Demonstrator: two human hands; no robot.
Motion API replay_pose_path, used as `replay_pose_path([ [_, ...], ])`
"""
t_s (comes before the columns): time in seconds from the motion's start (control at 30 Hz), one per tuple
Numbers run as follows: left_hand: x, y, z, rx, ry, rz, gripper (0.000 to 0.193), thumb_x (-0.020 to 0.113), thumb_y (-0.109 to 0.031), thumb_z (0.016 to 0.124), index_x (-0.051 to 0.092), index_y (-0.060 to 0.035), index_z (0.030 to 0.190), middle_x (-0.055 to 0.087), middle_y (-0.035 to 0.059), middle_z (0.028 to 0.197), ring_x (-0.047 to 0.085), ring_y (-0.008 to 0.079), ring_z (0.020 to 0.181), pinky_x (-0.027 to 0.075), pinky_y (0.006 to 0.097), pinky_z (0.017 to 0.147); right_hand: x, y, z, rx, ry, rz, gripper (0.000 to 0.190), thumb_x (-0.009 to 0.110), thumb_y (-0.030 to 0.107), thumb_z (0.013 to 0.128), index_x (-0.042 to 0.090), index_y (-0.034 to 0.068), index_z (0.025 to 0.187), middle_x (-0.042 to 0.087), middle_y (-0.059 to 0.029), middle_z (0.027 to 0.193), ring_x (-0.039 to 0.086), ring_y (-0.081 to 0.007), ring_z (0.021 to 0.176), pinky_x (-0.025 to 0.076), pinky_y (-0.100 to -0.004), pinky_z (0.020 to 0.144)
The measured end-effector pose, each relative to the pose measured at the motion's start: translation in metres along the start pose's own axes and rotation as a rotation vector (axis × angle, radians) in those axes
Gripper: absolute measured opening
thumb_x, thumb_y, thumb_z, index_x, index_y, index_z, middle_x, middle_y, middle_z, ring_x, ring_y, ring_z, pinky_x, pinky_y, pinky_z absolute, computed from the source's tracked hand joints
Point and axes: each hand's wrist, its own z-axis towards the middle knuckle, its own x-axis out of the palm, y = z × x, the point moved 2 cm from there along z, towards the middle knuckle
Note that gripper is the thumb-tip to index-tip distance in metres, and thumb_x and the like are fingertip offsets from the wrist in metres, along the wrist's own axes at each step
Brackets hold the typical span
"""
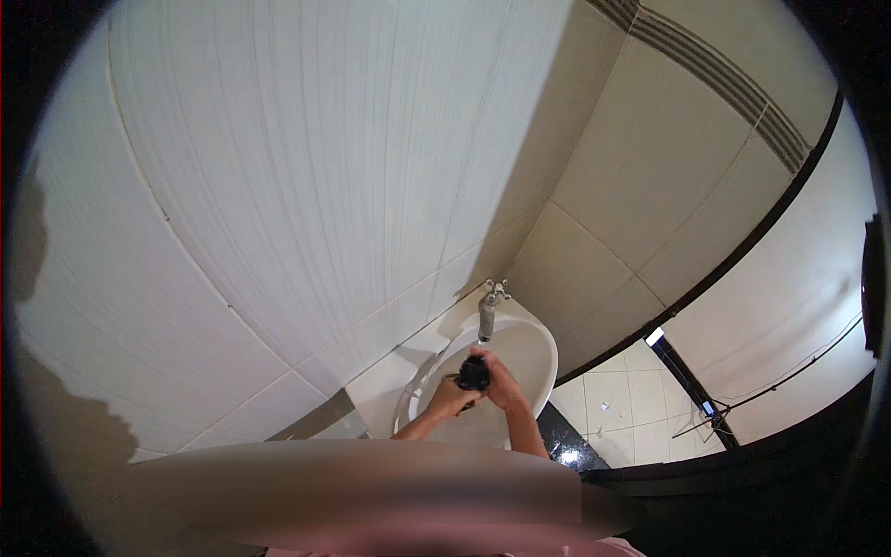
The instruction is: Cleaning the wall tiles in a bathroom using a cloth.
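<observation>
Over the basin of a white ceramic washbasin (536, 348), both my hands hold a small black object (474, 372) whose exact kind I cannot tell. My left hand (447, 398) grips it from the lower left, and a dark yellowish edge shows by those fingers. On the other side, my right hand (504, 383) closes around its right and upper edge. Just above the fingers is the spout of a chrome tap (486, 322), with a short bright streak below it that looks like water. The fingers hide part of the object.
Pale streaked wall tiles (334, 174) rise behind the washbasin, and beige wall tiles (626, 209) stand to its right. A dark glossy threshold (567, 442) borders the white tiled floor (612, 397) at right. Beyond it, a thin dark pole (773, 388) crosses near the white wall.
</observation>
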Motion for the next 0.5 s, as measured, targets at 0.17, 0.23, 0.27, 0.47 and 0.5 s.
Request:
replay_pose_path([
  [0.17, -0.007, -0.032, -0.015, -0.509, 0.488, -1.134, 0.025, 0.071, -0.031, 0.078, 0.059, -0.013, 0.09, 0.056, 0.001, 0.068, 0.057, 0.009, 0.056, 0.042, 0.022, 0.041, 0.018, 0.0, -0.006, 0.283, 0.686, 0.923, 0.1, 0.03, 0.083, 0.074, 0.03, 0.007, 0.14, 0.04, -0.0273, 0.134, 0.049, -0.0355, 0.117, 0.042, -0.0479, 0.097],
  [0.23, -0.003, -0.035, -0.02, -0.544, 0.569, -1.318, 0.028, 0.07, -0.029, 0.08, 0.056, -0.0073, 0.092, 0.055, 0.0024, 0.07, 0.057, 0.0107, 0.056, 0.051, 0.0235, 0.045, 0.032, -0.002, -0.004, 0.171, 0.551, 0.797, 0.105, 0.027, 0.086, 0.071, 0.026, 0.008, 0.142, 0.033, -0.0297, 0.139, 0.044, -0.0405, 0.122, 0.039, -0.0497, 0.099],
  [0.27, -0.001, -0.035, -0.022, -0.555, 0.598, -1.364, 0.029, 0.07, -0.028, 0.08, 0.055, -0.0057, 0.091, 0.055, 0.0033, 0.071, 0.058, 0.011, 0.057, 0.053, 0.0244, 0.047, 0.039, 0.0, -0.004, 0.072, 0.452, 0.662, 0.106, 0.027, 0.086, 0.071, 0.026, 0.009, 0.143, 0.032, -0.0295, 0.14, 0.043, -0.042, 0.123, 0.039, -0.0495, 0.099],
  [0.47, -0.007, -0.031, -0.035, -0.559, 0.58, -1.413, 0.028, 0.067, -0.023, 0.082, 0.051, -0.0025, 0.092, 0.053, 0.0048, 0.072, 0.057, 0.0129, 0.061, 0.058, 0.0279, 0.054, 0.074, 0.05, -0.021, -0.308, 0.468, 0.19, 0.071, 0.069, 0.045, 0.079, 0.044, 0.002, 0.13, 0.058, -0.0149, 0.108, 0.059, -0.0278, 0.102, 0.048, -0.0393, 0.088],
  [0.5, -0.009, -0.03, -0.037, -0.539, 0.573, -1.363, 0.027, 0.067, -0.021, 0.081, 0.052, -0.0022, 0.092, 0.054, 0.0056, 0.073, 0.058, 0.0134, 0.061, 0.058, 0.0274, 0.054, 0.075, 0.054, -0.021, -0.207, 0.366, 0.014, 0.06, 0.068, 0.036, 0.079, 0.049, 0.001, 0.123, 0.059, -0.0129, 0.102, 0.061, -0.025, 0.097, 0.049, -0.0365, 0.085],
])
